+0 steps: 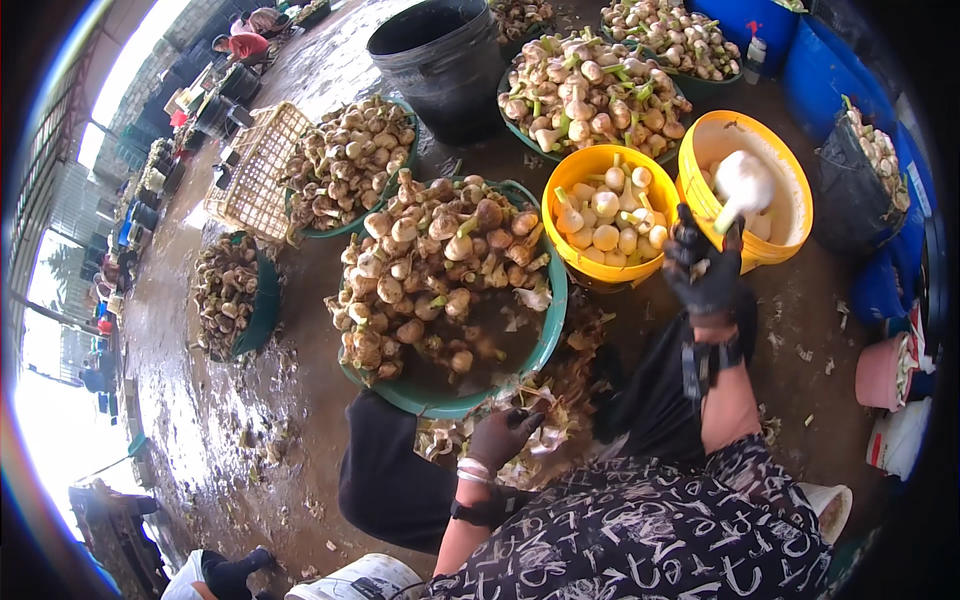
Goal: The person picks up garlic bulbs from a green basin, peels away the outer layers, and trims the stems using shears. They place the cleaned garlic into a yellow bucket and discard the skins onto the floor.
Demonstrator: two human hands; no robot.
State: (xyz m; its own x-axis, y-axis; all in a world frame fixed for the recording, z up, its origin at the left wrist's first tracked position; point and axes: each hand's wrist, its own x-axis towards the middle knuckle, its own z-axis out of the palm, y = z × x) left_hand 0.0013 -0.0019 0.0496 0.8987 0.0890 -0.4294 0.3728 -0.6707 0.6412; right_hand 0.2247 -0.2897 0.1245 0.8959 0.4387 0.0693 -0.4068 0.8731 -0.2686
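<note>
My right hand [702, 265], in a dark glove, reaches to the near rim of the right yellow bucket [793, 180]. Its fingers are apart. Just past the fingertips, a blurred white garlic bulb [745, 180] with a short green stem is over that bucket. More pale bulbs lie inside. My left hand [505, 438], also gloved, is curled low over dry peelings [545, 435] between my legs; whatever it grips is hidden. Ahead of it sits a green basin [555, 310] of dirty garlic bulbs [430, 250]. The left yellow bucket [553, 225] contains peeled pale garlic [610, 210].
Heaped garlic fills tubs around me, including a large pile [595, 95] ahead and another [355, 155] left. A black tub [440, 75] and a woven crate [255, 170] stand beyond. Blue barrels [835, 75] line the right. People [245, 45] work far left on the wet floor.
</note>
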